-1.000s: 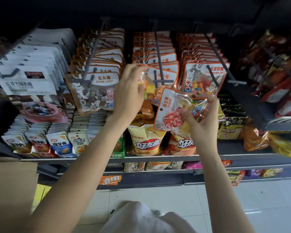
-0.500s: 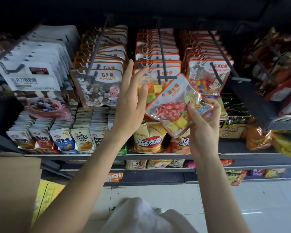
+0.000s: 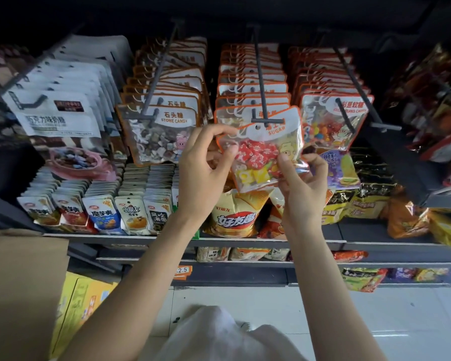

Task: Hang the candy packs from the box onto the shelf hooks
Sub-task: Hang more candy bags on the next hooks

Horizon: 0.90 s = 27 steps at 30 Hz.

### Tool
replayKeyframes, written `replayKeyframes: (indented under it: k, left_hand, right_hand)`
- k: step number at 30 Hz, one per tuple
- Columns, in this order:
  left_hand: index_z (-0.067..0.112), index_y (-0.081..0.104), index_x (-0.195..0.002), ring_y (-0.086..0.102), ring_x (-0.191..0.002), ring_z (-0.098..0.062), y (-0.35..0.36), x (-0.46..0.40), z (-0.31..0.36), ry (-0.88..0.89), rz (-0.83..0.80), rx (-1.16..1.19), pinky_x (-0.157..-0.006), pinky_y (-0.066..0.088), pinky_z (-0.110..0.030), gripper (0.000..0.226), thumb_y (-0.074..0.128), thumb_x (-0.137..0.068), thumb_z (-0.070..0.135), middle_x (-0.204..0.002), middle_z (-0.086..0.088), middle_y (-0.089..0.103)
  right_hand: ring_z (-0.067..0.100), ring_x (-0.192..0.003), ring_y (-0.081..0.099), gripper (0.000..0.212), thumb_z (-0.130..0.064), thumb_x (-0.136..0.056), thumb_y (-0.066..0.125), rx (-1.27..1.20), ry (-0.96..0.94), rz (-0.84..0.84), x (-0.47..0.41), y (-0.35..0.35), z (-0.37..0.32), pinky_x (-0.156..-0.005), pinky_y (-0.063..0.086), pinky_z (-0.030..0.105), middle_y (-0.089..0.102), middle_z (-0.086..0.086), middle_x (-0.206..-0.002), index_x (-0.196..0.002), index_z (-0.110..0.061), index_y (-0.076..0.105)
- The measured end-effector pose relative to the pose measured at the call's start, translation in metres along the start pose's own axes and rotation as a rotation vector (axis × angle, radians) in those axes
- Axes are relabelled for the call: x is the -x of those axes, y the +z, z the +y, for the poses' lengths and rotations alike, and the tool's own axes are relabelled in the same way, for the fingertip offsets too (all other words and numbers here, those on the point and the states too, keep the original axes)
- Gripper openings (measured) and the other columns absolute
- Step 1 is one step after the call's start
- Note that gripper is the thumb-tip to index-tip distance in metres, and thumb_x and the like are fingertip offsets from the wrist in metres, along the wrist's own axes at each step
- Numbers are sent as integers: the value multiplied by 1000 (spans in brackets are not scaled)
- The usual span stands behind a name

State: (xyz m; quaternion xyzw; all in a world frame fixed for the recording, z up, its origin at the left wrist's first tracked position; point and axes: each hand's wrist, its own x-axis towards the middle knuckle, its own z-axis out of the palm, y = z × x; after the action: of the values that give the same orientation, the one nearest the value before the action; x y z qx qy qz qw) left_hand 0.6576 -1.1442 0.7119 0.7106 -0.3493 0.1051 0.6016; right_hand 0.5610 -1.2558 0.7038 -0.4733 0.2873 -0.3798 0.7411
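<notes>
A clear candy pack with an orange rim, a white "SUGAR" header and red and yellow sweets sits tilted just below the front tip of the middle shelf hook. Its hang hole lies right under the hook's crossbar. My left hand pinches the pack's left edge between thumb and fingers. My right hand pinches its lower right corner. Behind it a row of like packs hangs on the same hook.
Stone candy packs hang on the hook to the left, jelly bean packs on the right, white packs far left. Snack bags stand on the shelf below. A cardboard box stands at the lower left.
The pack has risen and turned more upright, up to the middle hook's tip. My left hand, open beside it before, now pinches its left edge. My right hand kept its hold.
</notes>
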Motion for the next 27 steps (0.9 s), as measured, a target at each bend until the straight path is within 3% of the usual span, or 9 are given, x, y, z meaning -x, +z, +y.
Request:
replayKeyframes:
  k: [7, 10, 13, 16, 20, 22, 24, 26, 27]
  left_hand:
    - [13, 64, -112, 60, -77, -12, -1, -4, -2, 24, 46, -144, -69, 53, -34, 21, 58, -93, 10, -106, 4, 64]
    - [13, 62, -118, 59, -86, -9, 1, -8, -3, 29, 23, -216, -79, 52, -28, 25, 59, -92, 14, -110, 2, 62]
    - [11, 53, -130, 48, -117, -12, 6, -10, -4, 31, -72, -343, -100, 33, -9, 50, 71, -84, 20, -127, -8, 53]
    - [9, 46, -137, 44, -127, -28, 15, -16, -8, 47, -116, -466, -110, 37, -34, 69, 77, -76, 9, -135, -16, 45]
    - [7, 47, -135, 45, -125, -33, 19, -24, -12, 80, -87, -490, -101, 45, -48, 70, 78, -73, 1, -134, -19, 44]
    - [8, 47, -135, 45, -124, -32, 19, -22, -14, 85, -76, -474, -103, 45, -42, 70, 78, -73, 3, -135, -19, 43]
    - [9, 47, -135, 46, -124, -31, 18, -18, -15, 101, -59, -453, -107, 38, -23, 69, 78, -73, 4, -135, -19, 43]
    - [10, 48, -134, 45, -124, -30, 17, -15, -14, 114, -48, -443, -105, 30, -10, 68, 79, -73, 5, -136, -19, 42]
    - [11, 48, -134, 44, -126, -29, 16, -15, -13, 117, -49, -440, -105, 30, -12, 68, 79, -74, 5, -137, -18, 41]
  right_hand:
    - [28, -96, 65, 35, -32, -79, 78, 303, -60, -18, -4, -2, 18, -85, 54, 46, 62, 16, -105, -91, -27, 45]
    - [22, -85, 57, 36, -37, -81, 76, 428, -176, -3, -8, -3, 21, -76, 50, 34, 55, 5, -91, -97, -29, 44]
    - [13, -82, 56, 47, -36, -86, 70, 617, -364, -11, -13, 2, 23, -68, 44, 17, 57, -3, -91, -121, -25, 41]
    - [16, -96, 59, 59, -36, -92, 63, 806, -530, -52, -23, 9, 26, -63, 37, 5, 59, -2, -119, -141, -24, 33]
    - [18, -102, 56, 66, -39, -93, 59, 940, -566, -43, -31, 11, 24, -57, 34, 23, 49, 3, -137, -147, -21, 27]
    - [17, -103, 56, 67, -40, -93, 59, 949, -569, -34, -30, 10, 23, -55, 34, 19, 48, 4, -137, -147, -21, 26]
    - [12, -102, 55, 67, -41, -93, 60, 958, -578, -11, -28, 9, 22, -56, 30, 9, 49, 3, -135, -147, -20, 26]
    - [12, -99, 55, 69, -42, -92, 60, 957, -583, 4, -24, 7, 21, -56, 32, 11, 49, 3, -133, -147, -19, 26]
    - [13, -98, 55, 69, -42, -92, 61, 952, -584, 10, -22, 7, 21, -56, 35, 15, 50, 5, -131, -147, -19, 27]
